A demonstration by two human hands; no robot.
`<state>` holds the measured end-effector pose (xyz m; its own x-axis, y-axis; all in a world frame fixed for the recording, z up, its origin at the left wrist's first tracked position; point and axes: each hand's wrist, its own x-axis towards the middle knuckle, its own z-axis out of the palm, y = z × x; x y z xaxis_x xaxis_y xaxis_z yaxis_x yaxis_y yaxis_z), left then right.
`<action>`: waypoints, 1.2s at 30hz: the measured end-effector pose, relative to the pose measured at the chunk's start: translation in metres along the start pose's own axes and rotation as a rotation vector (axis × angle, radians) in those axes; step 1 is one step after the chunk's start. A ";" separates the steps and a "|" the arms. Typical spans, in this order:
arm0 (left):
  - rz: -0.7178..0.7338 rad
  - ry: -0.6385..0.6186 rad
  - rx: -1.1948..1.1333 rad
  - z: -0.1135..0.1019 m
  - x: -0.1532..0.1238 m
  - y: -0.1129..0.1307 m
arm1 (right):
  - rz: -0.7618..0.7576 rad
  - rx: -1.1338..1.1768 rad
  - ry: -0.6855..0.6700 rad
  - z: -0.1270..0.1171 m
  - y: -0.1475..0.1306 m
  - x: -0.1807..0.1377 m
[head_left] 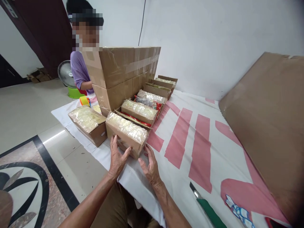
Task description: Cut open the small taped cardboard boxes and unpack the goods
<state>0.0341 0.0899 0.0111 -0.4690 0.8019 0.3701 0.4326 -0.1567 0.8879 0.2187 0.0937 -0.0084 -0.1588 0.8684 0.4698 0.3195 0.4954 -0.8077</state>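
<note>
A small cardboard box point(125, 137) lies near the table's front edge, its top covered with shiny clear tape. My left hand point(117, 158) rests its spread fingertips and thumb against the near side of this box. At the right end corner is my right hand point(150, 164), fingers apart and curved, touching or almost touching the cardboard. Neither hand is wrapped round anything. Just behind, a flap and red packaging point(136, 119) show in a row of opened boxes, among them another box with a taped top point(140, 110).
A similar taped box point(89, 125) stands to the left. Stacked large cartons point(116, 68) rise behind, beside a person in a purple top point(79, 71). A green utility knife point(209, 210) lies at the right front with its blade exposed. A big cardboard sheet point(266, 126) leans at right.
</note>
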 end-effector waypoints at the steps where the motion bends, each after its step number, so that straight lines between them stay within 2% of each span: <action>1: -0.004 -0.002 0.002 0.004 0.003 0.001 | 0.005 -0.004 0.011 -0.001 0.000 0.000; 6: -0.030 0.016 -0.032 0.029 0.019 0.007 | 0.033 -0.023 0.065 -0.002 0.001 -0.002; 10: -0.028 0.032 -0.029 0.042 0.022 0.009 | 0.033 -0.006 0.082 -0.001 0.002 -0.004; 13: -0.035 0.027 -0.033 0.038 0.017 0.007 | 0.044 0.000 0.088 -0.002 0.000 -0.003; 17: -0.075 -0.001 -0.051 0.021 0.007 0.004 | 0.066 0.019 0.075 -0.002 -0.001 -0.003; 22: -0.126 0.023 -0.042 0.008 0.002 -0.001 | 0.042 0.015 -0.029 -0.003 0.001 -0.002; 27: -0.140 -0.014 -0.088 0.007 0.007 -0.001 | 0.042 0.018 -0.138 -0.004 0.003 -0.002; 36: -0.131 -0.030 -0.144 0.010 0.010 -0.001 | 0.046 0.000 -0.225 -0.003 0.007 -0.001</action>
<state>0.0365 0.1037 0.0109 -0.4897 0.8375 0.2423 0.2539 -0.1289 0.9586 0.2236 0.0964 -0.0134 -0.3480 0.8730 0.3417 0.3313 0.4555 -0.8263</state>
